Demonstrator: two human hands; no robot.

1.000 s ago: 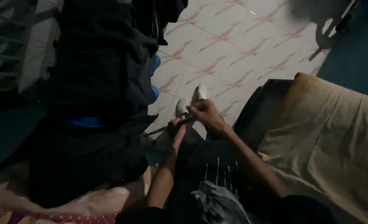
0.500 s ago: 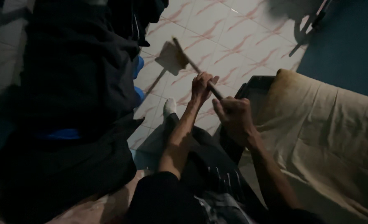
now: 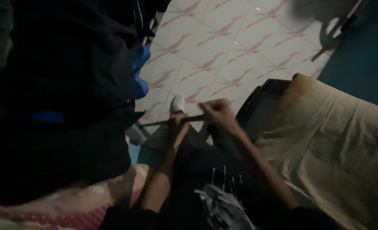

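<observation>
The tiled floor [image 3: 236,47] fills the upper middle of the view, pale with reddish streaks. Left of it hangs a big heap of dark clothing [image 3: 65,85], with a bit of blue [image 3: 140,70] showing at the edge that faces the floor. On the floor's right lies a tan cloth [image 3: 338,140] spread over furniture, and a dark frame [image 3: 261,106] sits between that cloth and the tiles. Below the floor, in the lower left corner, is a pink patterned bedsheet [image 3: 91,204]. The person's dark trousers [image 3: 214,166] stretch out toward the floor, ending in a foot in a white sock [image 3: 177,103] resting on the tiles

Just above the knees, at the near edge of the floor, both hands hold a thin dark stick [image 3: 172,122] that lies almost level – its far end points toward the clothing heap. The right hand [image 3: 216,113] has its fingers clenched round the stick's nearer end; the left hand [image 3: 177,127] grasps it just beside – fingers curled over the shaft
</observation>
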